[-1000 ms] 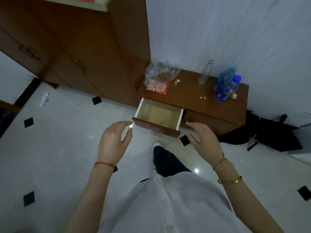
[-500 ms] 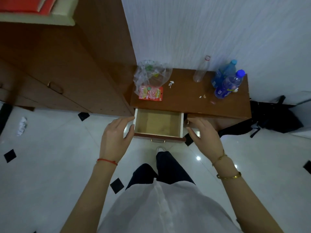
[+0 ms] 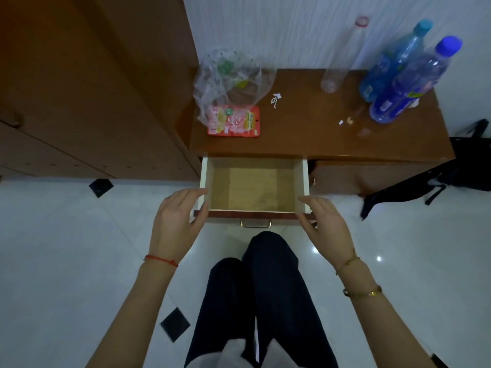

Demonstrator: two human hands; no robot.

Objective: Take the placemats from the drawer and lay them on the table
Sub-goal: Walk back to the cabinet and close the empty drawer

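The drawer (image 3: 204,171) of the low brown table (image 3: 313,134) is pulled out, with white side walls and a brass handle below its front. On its floor lies a flat tan placemat (image 3: 252,187), slightly darker than the wood around it. My left hand (image 3: 178,224) hovers at the drawer's front left corner, fingers relaxed, thumb near the side wall. My right hand (image 3: 324,224) mirrors it at the front right corner, fingers loosely spread. Neither hand holds anything.
On the table top stand a clear plastic bag (image 3: 231,81), a red snack packet (image 3: 233,120), an empty clear bottle (image 3: 342,57) and two blue bottles (image 3: 409,81). A brown wardrobe (image 3: 93,88) rises at the left. A black bag (image 3: 435,179) lies on the white tiled floor at the right.
I have stepped closer, so the drawer now lies straight below me. Both hands have moved forward to the drawer's front corners.
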